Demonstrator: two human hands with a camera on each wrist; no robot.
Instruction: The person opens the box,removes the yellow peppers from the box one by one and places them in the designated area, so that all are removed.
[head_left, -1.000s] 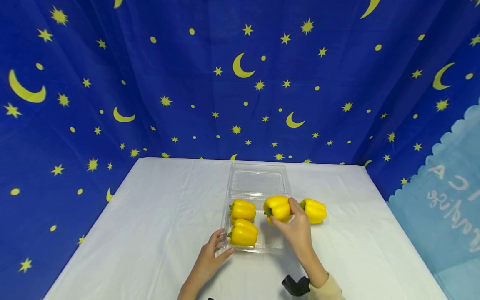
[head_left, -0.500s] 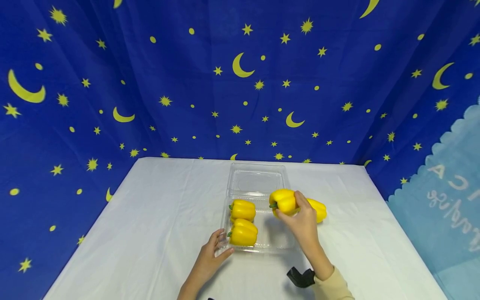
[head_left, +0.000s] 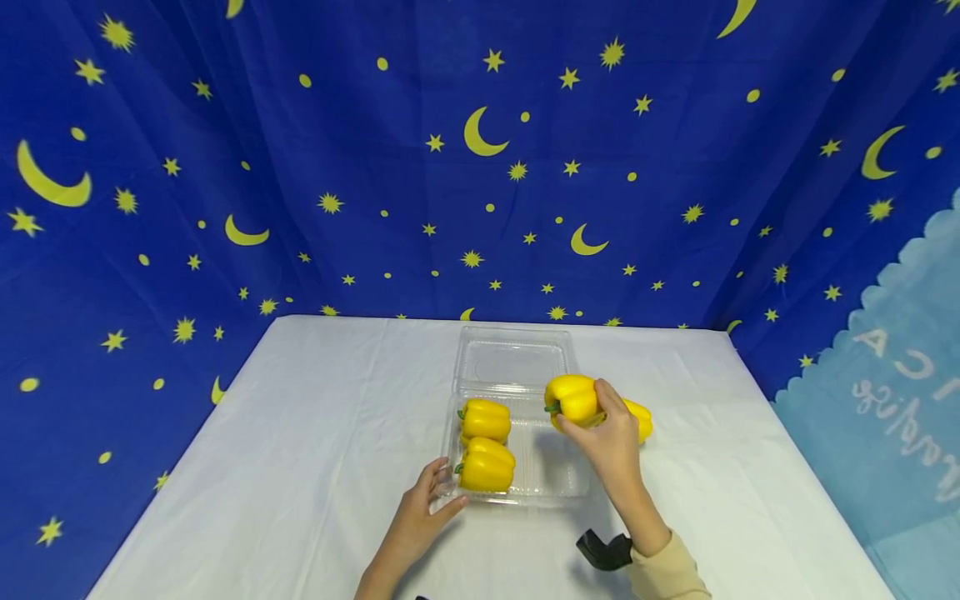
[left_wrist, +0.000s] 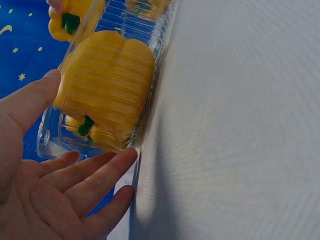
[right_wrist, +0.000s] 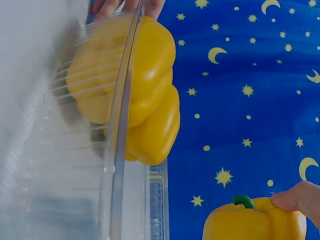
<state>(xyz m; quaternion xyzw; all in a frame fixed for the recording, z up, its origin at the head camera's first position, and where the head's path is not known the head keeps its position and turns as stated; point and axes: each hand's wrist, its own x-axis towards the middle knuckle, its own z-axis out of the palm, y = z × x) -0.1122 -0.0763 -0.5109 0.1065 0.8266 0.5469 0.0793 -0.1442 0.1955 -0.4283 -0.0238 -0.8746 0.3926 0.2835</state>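
Note:
My right hand [head_left: 617, 437] pinches a yellow bell pepper [head_left: 572, 395] with a green stem, held above the right half of a clear plastic clamshell container [head_left: 543, 458]. In the right wrist view, the thumb presses this held pepper [right_wrist: 240, 225] near its top. Two yellow bell peppers lie in the container's left half, a rear pepper [head_left: 485, 419] and a front pepper [head_left: 487, 465]. At the container's front left corner, my left hand [head_left: 416, 518] rests with thumb and fingers spread against the wall. The left wrist view shows these fingers [left_wrist: 95, 185] nearly straight.
Another yellow bell pepper [head_left: 641, 419] lies on the white table [head_left: 337, 433] right of the container, partly hidden by my right hand. The container's lid [head_left: 513, 362] lies folded back, away from me. A blue star-patterned cloth [head_left: 420, 183] hangs behind the table.
My right hand has lifted the held pepper slightly and moved it right, away from the two peppers in the container. The left hand and the container have stayed put.

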